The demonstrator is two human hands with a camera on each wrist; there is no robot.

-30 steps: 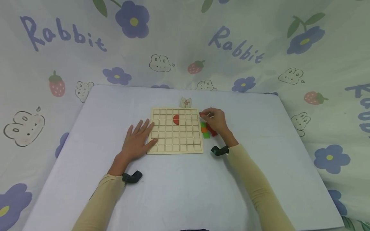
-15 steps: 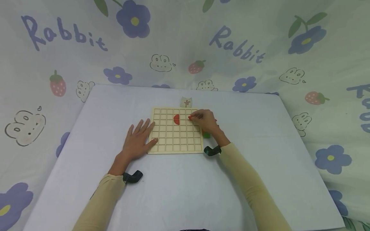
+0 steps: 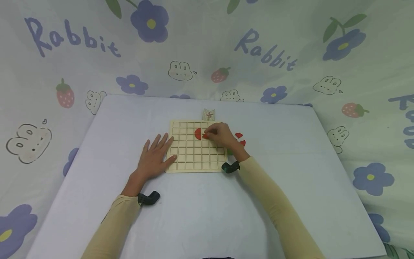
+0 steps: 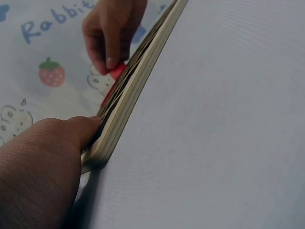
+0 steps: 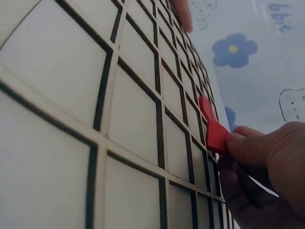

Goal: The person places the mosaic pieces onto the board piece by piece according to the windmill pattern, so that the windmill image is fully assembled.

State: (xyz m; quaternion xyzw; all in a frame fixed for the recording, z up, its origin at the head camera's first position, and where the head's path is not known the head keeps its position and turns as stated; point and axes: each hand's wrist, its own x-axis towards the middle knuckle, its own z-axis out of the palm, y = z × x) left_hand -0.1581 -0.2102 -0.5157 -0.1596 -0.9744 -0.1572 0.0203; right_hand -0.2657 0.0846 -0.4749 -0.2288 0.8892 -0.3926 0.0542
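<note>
A square wooden grid board [image 3: 191, 158] lies on the white table. My left hand [image 3: 152, 160] rests at its left edge, fingers spread and straight, thumb over the front-left part; in the left wrist view the thumb [image 4: 88, 125] lies at the rim. Between thumb and fingers, my right hand [image 3: 221, 135] pinches a red quarter-circle tile [image 5: 218, 137] just over the cells. Two red quarter tiles [image 3: 198, 133] sit in the grid beside it, together forming a half disc with its round side to the left. The right hand covers the board's right upper cells.
To the right of the board lie loose red tiles [image 3: 238, 135] and a green tile [image 3: 230, 152], partly hidden by the right wrist. A small pattern card [image 3: 208, 114] lies behind the board. A printed curtain [image 3: 194, 43] hangs behind the table.
My right hand has carried the red tile leftward from the board's right side to beside the half disc, uncovering loose red tiles. My left hand has stayed in place.
</note>
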